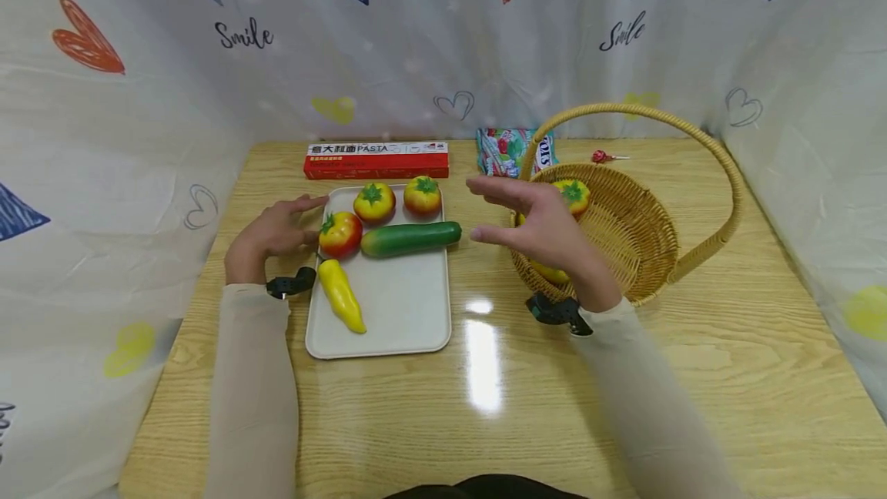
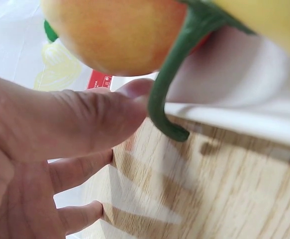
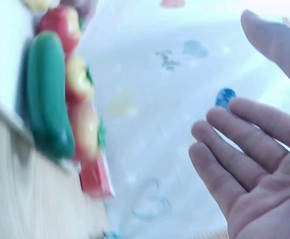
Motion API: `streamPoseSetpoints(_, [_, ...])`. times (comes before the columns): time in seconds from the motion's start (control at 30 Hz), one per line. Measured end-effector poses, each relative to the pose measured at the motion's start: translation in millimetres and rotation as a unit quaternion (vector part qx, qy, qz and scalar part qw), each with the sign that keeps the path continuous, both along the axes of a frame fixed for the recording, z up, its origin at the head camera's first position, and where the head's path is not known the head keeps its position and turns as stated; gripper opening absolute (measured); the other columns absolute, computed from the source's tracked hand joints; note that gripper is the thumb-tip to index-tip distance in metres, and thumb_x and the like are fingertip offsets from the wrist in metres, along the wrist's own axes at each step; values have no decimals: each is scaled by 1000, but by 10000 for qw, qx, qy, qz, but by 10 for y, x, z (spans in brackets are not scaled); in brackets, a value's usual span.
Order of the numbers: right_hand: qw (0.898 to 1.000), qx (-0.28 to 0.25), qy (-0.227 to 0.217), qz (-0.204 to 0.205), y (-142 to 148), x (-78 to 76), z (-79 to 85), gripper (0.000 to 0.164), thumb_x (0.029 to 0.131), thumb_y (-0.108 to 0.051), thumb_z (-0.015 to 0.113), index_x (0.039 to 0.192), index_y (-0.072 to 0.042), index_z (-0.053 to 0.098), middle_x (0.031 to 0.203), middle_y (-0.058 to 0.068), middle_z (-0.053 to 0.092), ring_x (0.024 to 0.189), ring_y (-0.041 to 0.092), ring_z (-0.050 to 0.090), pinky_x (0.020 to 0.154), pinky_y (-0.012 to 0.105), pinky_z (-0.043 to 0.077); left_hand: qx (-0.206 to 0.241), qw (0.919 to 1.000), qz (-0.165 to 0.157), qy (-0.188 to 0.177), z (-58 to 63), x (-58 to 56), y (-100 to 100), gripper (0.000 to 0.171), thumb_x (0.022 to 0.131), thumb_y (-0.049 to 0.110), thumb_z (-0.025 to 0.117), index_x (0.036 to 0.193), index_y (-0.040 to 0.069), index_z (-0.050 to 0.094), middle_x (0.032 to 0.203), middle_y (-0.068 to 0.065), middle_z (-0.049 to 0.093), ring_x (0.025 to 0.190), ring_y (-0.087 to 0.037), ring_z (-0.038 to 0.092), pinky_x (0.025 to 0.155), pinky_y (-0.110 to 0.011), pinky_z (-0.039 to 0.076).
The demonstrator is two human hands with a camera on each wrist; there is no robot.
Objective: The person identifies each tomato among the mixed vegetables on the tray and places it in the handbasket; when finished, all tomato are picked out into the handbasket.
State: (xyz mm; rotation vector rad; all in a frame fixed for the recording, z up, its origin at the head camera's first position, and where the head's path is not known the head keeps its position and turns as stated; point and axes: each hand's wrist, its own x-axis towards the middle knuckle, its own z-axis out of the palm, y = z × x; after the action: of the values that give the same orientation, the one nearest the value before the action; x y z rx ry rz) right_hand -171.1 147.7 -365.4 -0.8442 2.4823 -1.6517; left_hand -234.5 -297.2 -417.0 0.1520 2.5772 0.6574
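Left hand (image 1: 275,231): fingers extended and loosely spread, gripping nothing, at the left edge of the white tray (image 1: 395,310); thumb close by the stem of the yellow pepper (image 1: 342,296), contact not certain; stem reaching out over the tray's left rim.

Right hand (image 1: 537,218): fingers straight, thumb held apart, nothing gripped; poised above the near-left side of the wicker basket (image 1: 647,231).

Tray, five pieces: yellow pepper, nearer the wearer than the left fingers; red-and-yellow tomato (image 1: 340,235), just right of the left thumb; yellow-orange tomato (image 1: 375,204) and orange tomato (image 1: 422,197), farther right of the left fingertips, along the tray's far end; green cucumber (image 1: 412,239), lying between the two hands, one end past the tray's right rim and near the right thumb.

Basket, at least two pieces: green-topped yellow fruit (image 1: 575,195), beyond the right palm; yellow piece (image 1: 550,273), below the right hand, on the wearer's side; full count hidden by that hand.

State of progress, as judged: produce divided between tray and basket, none in transit; five pieces outside the basket.

Beyond the fingers, at the back: pasta box (image 1: 376,161); candy bag (image 1: 500,151); lollipop (image 1: 601,156), right of the bag.
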Motion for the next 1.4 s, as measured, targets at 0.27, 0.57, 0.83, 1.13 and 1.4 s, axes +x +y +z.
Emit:
streamPoseSetpoints(0.27, [9956,-779,-419,-295,-593,-311,-220,62,94,-18,88,151,-10,67,152,9,69,141,28,67,121,37,53,56,10000,70,11,23,13,10,77,104,24,68,173,21,34,181,-27,15,164,-60,17,130,-78,19])
streamPoseSetpoints(0.57, [9869,-67,-784,-1406,-938,-537,-483,69,94,-39,88,153,-13,65,155,11,67,144,32,63,120,46,54,-6,9999,152,45,-1,8,19,77,104,24,69,173,23,35,181,-27,17,164,-59,18,130,-78,20])
streamPoseSetpoints(0.83, [9675,1141,-1052,-1998,-1067,-716,-622,68,96,-45,85,149,-6,68,144,13,72,127,31,71,108,42,62,-75,9999,89,113,22,22,22,77,103,23,69,172,21,37,180,-28,20,162,-61,22,129,-78,23])
streamPoseSetpoints(1.13, [9607,1843,-785,-1920,-1188,-772,-648,62,99,-41,82,151,-11,67,140,12,73,118,30,67,105,46,59,-96,9999,58,94,31,20,27,76,103,25,70,172,21,37,180,-28,21,162,-61,22,129,-78,23])
streamPoseSetpoints(1.4, [9860,829,-765,-1229,-1021,-526,-476,58,100,-28,81,154,-13,63,152,12,66,129,32,70,110,45,61,18,9999,109,93,22,15,7,77,102,24,70,172,22,37,180,-27,20,163,-60,20,130,-77,22])
